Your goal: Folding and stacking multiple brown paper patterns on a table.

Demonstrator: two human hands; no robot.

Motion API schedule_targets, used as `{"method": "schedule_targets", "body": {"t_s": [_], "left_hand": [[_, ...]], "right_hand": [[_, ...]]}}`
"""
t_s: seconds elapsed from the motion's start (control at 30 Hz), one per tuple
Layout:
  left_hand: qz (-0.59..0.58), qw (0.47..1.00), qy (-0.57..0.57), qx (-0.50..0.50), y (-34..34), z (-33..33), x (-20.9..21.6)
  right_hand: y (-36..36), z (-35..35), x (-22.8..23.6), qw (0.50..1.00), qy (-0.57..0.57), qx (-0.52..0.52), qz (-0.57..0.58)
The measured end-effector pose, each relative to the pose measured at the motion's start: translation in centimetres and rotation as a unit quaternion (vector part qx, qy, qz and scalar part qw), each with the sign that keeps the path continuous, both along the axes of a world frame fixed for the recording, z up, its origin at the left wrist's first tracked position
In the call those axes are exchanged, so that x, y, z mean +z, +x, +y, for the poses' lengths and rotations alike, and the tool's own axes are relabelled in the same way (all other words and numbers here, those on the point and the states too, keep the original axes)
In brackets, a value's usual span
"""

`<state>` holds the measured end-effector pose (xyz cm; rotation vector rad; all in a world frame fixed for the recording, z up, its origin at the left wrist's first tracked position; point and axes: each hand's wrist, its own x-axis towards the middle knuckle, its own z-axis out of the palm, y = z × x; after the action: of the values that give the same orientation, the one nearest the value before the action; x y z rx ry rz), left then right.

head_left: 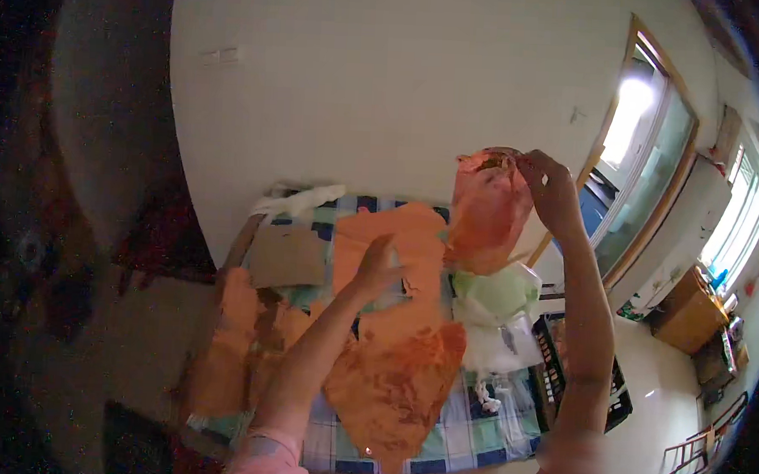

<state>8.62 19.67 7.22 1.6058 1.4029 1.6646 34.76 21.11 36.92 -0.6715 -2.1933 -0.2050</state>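
Raised at the right, my right hand (550,192) is closed on the top edge of a thin pinkish-red bag (491,210). The bag hangs down, and its upper rim looks crumpled with something brownish there. My left hand (378,272) is held over the middle of the table, its fingers spread and nothing in them. Beneath it lie wide orange sheets (393,225), whose material I cannot make out. Nearer to me is a dark-stained orange sheet (398,390).
A checked tablecloth (464,440) covers the table. On it are a brown cardboard piece (287,258), a pale green bag (500,293), a clear plastic bag (506,344) and crumpled white scraps (487,398). A black crate (618,400) stands at the right, against the table's side.
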Motion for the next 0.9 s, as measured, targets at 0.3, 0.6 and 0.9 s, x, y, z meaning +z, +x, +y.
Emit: {"method": "schedule_targets", "body": {"t_s": [0.3, 0.6, 0.9], "left_hand": [[0.044, 0.962, 0.262, -0.062, -0.2, -5.8, 16.6], [-0.082, 0.994, -0.001, -0.066, -2.2, -7.4, 17.2], [-0.071, 0.986, 0.095, -0.113, 0.5, -9.6, 20.5]], "right_hand": [[-2.4, -1.3, -0.4, 0.944, -0.18, 0.275, 0.02], [-5.5, 0.8, -2.4, 0.938, -0.235, 0.247, 0.069], [-6.5, 0.1, -2.7, 0.925, -0.251, 0.247, 0.141]]}}
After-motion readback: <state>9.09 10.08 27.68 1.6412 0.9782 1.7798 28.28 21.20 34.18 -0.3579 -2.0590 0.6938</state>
